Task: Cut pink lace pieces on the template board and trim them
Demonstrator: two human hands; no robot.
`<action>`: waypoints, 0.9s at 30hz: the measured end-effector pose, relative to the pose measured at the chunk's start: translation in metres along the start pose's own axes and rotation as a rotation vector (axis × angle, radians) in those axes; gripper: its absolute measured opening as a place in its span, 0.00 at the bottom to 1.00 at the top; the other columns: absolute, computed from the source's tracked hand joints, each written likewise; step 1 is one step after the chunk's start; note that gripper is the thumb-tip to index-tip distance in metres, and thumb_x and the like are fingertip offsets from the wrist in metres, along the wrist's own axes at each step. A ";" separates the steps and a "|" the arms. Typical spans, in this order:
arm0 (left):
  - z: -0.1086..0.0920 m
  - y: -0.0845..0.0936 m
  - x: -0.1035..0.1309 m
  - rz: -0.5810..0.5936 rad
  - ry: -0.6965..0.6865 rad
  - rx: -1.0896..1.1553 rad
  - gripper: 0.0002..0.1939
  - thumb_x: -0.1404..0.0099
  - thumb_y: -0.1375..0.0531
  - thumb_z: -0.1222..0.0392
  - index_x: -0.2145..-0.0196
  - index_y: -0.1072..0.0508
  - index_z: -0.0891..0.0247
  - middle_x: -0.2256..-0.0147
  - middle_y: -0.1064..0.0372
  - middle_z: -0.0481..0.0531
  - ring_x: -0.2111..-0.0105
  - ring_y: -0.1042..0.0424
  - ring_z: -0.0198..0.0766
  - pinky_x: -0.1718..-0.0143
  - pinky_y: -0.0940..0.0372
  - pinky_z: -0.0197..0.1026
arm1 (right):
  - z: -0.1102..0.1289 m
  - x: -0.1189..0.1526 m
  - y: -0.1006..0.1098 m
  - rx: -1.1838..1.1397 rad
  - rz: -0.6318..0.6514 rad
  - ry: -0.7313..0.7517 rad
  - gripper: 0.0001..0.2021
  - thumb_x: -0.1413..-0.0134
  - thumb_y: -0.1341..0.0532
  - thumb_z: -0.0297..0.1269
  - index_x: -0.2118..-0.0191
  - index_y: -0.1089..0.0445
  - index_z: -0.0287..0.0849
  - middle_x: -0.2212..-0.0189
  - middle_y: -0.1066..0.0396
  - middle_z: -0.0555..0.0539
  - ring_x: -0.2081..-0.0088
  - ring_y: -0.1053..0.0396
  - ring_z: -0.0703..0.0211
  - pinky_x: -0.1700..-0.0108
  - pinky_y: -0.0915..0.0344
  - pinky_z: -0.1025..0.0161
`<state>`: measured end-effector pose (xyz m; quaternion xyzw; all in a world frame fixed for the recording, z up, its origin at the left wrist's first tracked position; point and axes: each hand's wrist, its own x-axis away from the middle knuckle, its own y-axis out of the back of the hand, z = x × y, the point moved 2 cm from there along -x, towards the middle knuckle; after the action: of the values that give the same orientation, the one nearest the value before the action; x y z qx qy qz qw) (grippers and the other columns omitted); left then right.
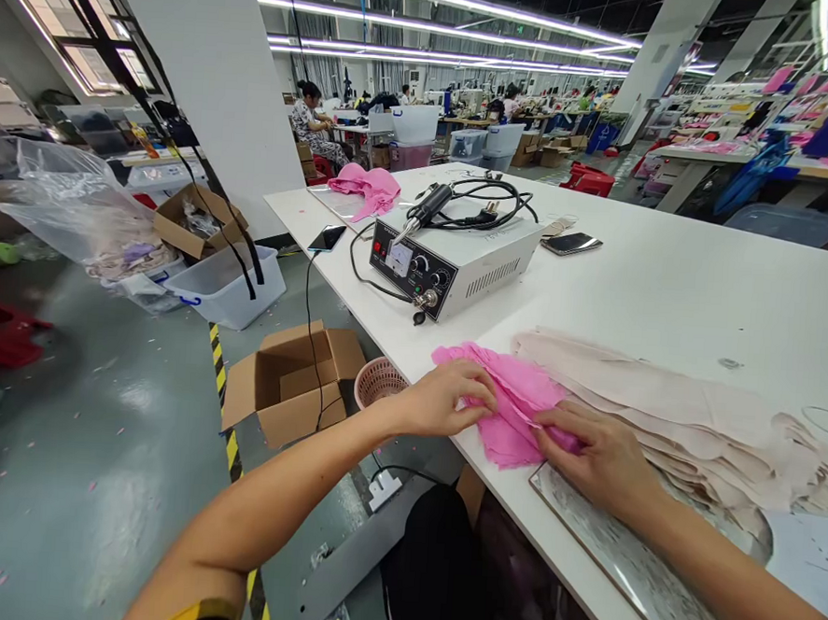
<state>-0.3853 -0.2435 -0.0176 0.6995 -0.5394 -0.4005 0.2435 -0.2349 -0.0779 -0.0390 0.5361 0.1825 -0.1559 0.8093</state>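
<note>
Pink cloth (514, 391), thin, soft and crumpled into loose folds, lies on the smooth white table (674, 298) directly under the fingers of both hands. Just right of the right fingers spreads a stack of beige fabric (654, 390), long limp layers with wavy edges. Below the right fingers and under that forearm sits a flat glossy board (624, 538) with a mottled grey surface. Beyond the left fingertips stands a boxy metal control unit (487, 268), slotted on its side, with knobs and a dial on its black front; a slim handheld tool (427, 208) and coiled black cable rest on top.

Among the containers, an open cardboard box (298, 378) lies left of the left fingers, flaps spread. Between it and the table edge is a round latticed pink basket (378, 381), its contents hard to make out. Farther left, a small carton (195, 222) holding clear plastic sits by a translucent bin (229, 285).

The left hand (443, 396) has its fingers curled, tips close together at the cloth; whether they grip it cannot be told. The right hand (598, 452) pinches a fold between thumb and forefinger.
</note>
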 end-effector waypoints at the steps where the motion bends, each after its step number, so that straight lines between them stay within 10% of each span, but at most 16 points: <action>1: 0.000 -0.001 0.003 0.002 0.000 -0.009 0.08 0.35 0.41 0.66 0.62 0.22 0.63 0.59 0.26 0.57 0.57 0.29 0.41 0.51 0.35 0.44 | -0.001 0.000 0.000 -0.010 -0.004 -0.010 0.10 0.41 0.44 0.36 0.66 0.25 0.44 0.76 0.28 0.51 0.77 0.31 0.63 0.74 0.36 0.66; 27: -0.003 -0.027 0.019 0.107 -0.148 -0.172 0.09 0.32 0.40 0.55 0.63 0.24 0.62 0.53 0.26 0.57 0.53 0.31 0.41 0.50 0.43 0.44 | -0.008 0.004 -0.004 0.012 -0.068 -0.031 0.07 0.43 0.42 0.36 0.67 0.26 0.45 0.78 0.30 0.53 0.79 0.35 0.64 0.75 0.40 0.65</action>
<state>-0.3657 -0.2539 -0.0427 0.6147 -0.5559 -0.4826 0.2831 -0.2344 -0.0724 -0.0471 0.5317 0.1871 -0.1929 0.8032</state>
